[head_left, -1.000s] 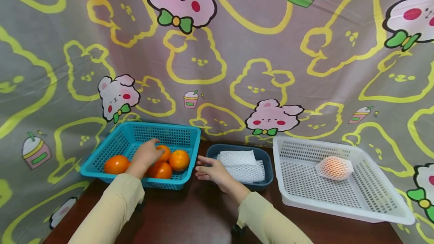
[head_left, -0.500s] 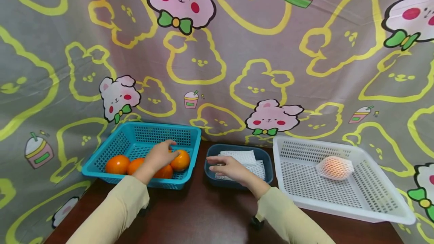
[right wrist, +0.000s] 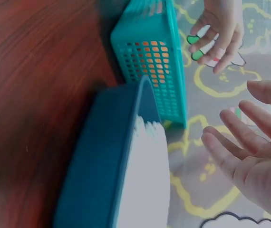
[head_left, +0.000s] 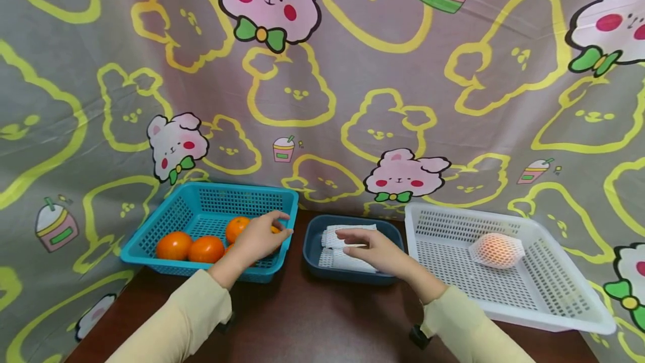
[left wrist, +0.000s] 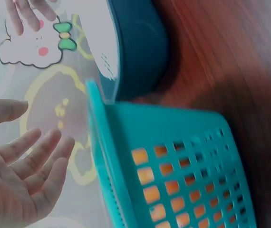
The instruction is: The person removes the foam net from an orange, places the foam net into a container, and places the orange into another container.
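Observation:
My left hand (head_left: 259, 238) hovers over the right end of the turquoise basket (head_left: 146, 238), its fingers spread and slightly bent. Nothing is in its palm in the left wrist view. Several oranges (head_left: 206, 249) lie in that basket, some partly hidden by this hand. Over the dark blue tub (head_left: 347, 277) hangs my right hand (head_left: 375, 248), fingers loosely extended and thumb apart. In the right wrist view that palm holds nothing. White foam net sleeves (head_left: 347, 261) lie stacked in two bunches in the tub, partly covered by the right hand.
To the right stands a white basket (head_left: 504, 310) with one orange in a foam net (head_left: 498, 250) inside. All three containers stand in a row on a dark brown wooden table (head_left: 322, 324). A patterned cloth (head_left: 297, 144) hangs directly behind them.
My left hand has moved right across the turquoise basket, uncovering oranges on its left. My right hand has moved right, from the tub's left edge to over the net sleeves.

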